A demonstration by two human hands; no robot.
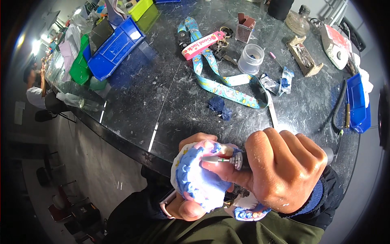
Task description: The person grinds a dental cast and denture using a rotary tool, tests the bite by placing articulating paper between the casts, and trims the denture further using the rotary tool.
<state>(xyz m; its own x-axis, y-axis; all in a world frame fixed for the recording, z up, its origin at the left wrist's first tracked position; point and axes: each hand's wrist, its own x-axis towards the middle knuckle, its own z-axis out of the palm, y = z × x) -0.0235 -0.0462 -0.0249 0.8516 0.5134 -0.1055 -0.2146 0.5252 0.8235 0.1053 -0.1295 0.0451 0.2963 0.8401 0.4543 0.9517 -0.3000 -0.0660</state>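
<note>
My left hand is closed around a dental cast in white plaster, pink and blue, its thumb near the lower edge and its fingers behind the top. My right hand grips a rotary handpiece, whose body is mostly hidden in the fist. From its metal chuck a tapered bur with a green band points left over the cast's inner face. I cannot tell whether the tip touches. Beneath my right wrist lies a second dental cast with blue and tooth-coloured parts.
On the dusty black table lie a light-blue lanyard with keys, blue scraps and a clear cup. Farther right are a wooden bur holder, a red-and-white control box and a blue bin. Another blue bin stands left.
</note>
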